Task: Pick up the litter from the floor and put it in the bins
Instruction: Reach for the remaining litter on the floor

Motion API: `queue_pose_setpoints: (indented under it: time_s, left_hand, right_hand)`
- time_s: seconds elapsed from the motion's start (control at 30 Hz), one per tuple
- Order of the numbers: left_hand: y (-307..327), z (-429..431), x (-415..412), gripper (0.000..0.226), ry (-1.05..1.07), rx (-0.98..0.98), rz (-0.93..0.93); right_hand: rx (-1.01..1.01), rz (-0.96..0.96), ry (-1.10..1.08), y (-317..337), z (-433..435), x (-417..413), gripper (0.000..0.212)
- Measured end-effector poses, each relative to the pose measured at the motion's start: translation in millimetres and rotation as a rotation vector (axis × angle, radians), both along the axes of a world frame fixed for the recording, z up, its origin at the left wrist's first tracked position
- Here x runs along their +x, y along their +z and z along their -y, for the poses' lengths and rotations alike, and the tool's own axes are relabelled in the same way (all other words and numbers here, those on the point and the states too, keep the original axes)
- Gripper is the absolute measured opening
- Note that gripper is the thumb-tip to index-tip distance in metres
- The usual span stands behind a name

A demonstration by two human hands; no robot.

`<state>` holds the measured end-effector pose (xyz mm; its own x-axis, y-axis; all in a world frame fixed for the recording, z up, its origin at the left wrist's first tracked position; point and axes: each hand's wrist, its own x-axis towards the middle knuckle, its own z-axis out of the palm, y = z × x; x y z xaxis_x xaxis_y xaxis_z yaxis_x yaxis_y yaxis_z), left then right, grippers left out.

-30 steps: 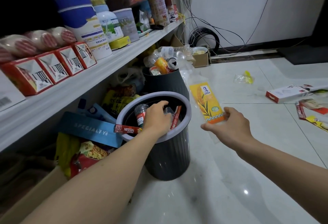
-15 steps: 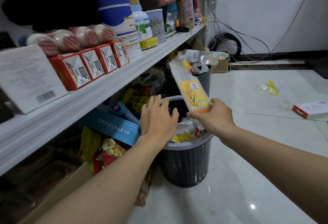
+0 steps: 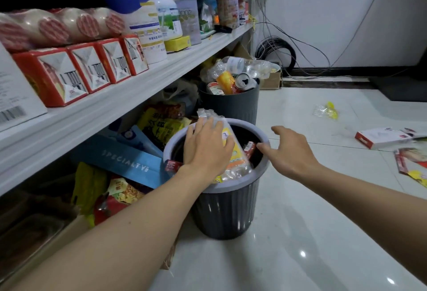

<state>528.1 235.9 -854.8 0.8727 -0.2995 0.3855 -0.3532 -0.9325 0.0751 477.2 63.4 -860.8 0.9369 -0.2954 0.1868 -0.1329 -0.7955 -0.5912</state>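
Note:
A dark grey bin with a pale rim (image 3: 233,190) stands on the floor right in front of me. A long clear wrapper with a yellow label (image 3: 235,152) lies slanted across its mouth, its top end poking over the far rim. My left hand (image 3: 205,146) presses flat on that wrapper with straight fingers. My right hand (image 3: 288,152) hovers over the bin's right rim, fingers spread and holding nothing. A second dark bin (image 3: 231,103) behind it is heaped with bottles and cans. On the floor to the right lie a yellow-and-clear wrapper (image 3: 327,110), a white-and-red box (image 3: 381,137) and loose packets (image 3: 410,161).
A long white shelf (image 3: 115,108) loaded with boxes and jars runs along the left, with bags and a blue box (image 3: 120,159) stuffed beneath it. Coiled cables (image 3: 275,53) and a small cardboard box (image 3: 271,80) sit by the back wall. Glossy white tiles (image 3: 288,244) stretch to the right.
My right hand has let go of the yellow-label wrapper and drawn back to the right. The wrapper now lies in the near bin under my left hand, which has moved onto it.

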Motion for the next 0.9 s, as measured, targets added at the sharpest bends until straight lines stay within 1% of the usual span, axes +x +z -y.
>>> queue_pose_setpoints:
  time_s: [0.07,0.13,0.3,0.4,0.63,0.77,0.9]
  left_hand:
    - [-2,18,-2,0.052,-0.049,0.027,-0.004]
    - [-3,37,-7,0.052,-0.097,0.023,-0.025]
    - [-7,90,-31,0.054,-0.226,0.025,-0.052]
    - [-12,121,-49,0.053,-0.294,0.089,-0.048]
    - [-37,201,-111,0.057,-0.457,0.252,-0.076]
    - [-50,258,-155,0.057,-0.535,0.270,-0.105]
    - [-59,314,-201,0.057,-0.578,0.271,-0.130]
  right_hand:
    - [-0.082,-0.031,0.000,-2,20,-10,0.064]
    - [-0.148,-0.058,0.003,-3,40,-23,0.066]
    - [-0.412,-0.135,-0.026,-6,86,-60,0.060]
    - [-0.534,-0.163,-0.039,-11,116,-86,0.063]
    - [-0.617,-0.266,-0.079,-23,203,-159,0.070]
    - [-0.554,-0.342,-0.137,-35,255,-211,0.072]
    - [-0.505,-0.376,-0.197,-59,300,-261,0.072]
